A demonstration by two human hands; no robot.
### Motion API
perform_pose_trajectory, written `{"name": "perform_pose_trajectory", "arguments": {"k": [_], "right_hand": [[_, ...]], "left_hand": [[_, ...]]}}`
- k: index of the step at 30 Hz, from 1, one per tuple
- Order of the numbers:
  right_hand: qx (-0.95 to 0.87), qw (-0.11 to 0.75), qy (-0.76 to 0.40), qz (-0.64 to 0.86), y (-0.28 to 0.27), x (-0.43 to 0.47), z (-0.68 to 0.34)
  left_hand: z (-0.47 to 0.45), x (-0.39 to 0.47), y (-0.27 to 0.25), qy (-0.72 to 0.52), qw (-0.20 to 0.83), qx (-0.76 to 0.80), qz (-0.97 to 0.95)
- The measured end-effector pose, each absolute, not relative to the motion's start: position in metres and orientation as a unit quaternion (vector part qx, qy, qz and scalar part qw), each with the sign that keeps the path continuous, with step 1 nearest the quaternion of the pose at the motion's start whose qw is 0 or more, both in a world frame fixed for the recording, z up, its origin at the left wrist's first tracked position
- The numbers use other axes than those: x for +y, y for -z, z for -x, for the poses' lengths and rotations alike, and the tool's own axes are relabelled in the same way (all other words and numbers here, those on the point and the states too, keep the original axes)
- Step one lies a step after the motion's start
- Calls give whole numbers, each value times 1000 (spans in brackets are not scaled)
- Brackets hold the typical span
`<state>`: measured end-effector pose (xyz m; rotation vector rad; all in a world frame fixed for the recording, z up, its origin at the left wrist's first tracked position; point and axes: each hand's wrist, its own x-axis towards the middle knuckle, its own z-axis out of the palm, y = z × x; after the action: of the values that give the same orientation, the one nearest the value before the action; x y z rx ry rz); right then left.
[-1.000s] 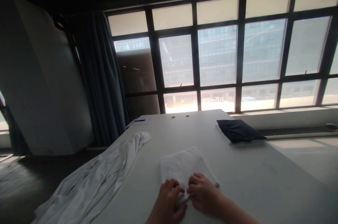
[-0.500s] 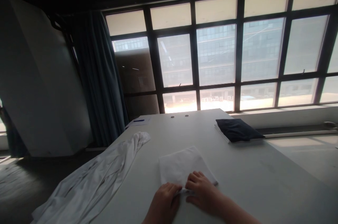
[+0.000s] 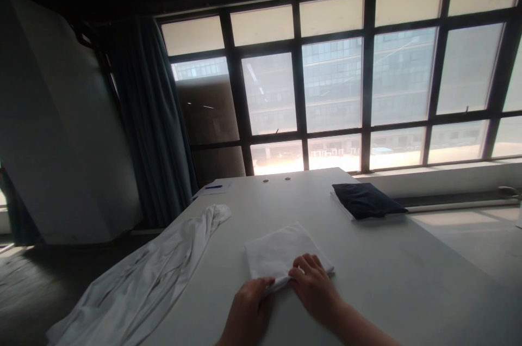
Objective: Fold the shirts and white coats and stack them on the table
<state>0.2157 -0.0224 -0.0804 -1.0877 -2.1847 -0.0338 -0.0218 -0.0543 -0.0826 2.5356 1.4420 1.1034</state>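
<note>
A white cloth (image 3: 275,251), folded into a flat, roughly square bundle, lies on the white table (image 3: 261,204) in front of me. My left hand (image 3: 253,297) grips its near edge at the left, fingers on top and the thumb tucked out of sight. Just to the right, my right hand (image 3: 312,280) pinches the same edge with bent fingers. Between the two hands the edge is slightly raised and shows its folded layers. I cannot tell what kind of garment or linen the cloth is.
Loose white fabric (image 3: 163,270) lies crumpled along the table's left side and hangs over the edge. A folded dark cloth (image 3: 365,199) rests on something white at the right edge. At the far left corner, a blue pen (image 3: 213,187) lies on paper.
Both hands have shifted slightly up and away from me. The near edge of the folded cloth is now lifted a little more between them.
</note>
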Motion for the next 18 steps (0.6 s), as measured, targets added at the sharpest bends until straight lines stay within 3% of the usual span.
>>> {"name": "perform_pose_trajectory", "arguments": {"k": [6,13,18], "right_hand": [[-848,370,33,379,93,-48,-199],[-827,341,-57,442,101,-42,-186],[-787,390,-130,460,94,-28,-203]], "left_hand": [[24,-53,85,-413,59,474,-776],[24,-55,82,-457,59,470,-753],[25,-57,80,-458,36,461,-759]]}}
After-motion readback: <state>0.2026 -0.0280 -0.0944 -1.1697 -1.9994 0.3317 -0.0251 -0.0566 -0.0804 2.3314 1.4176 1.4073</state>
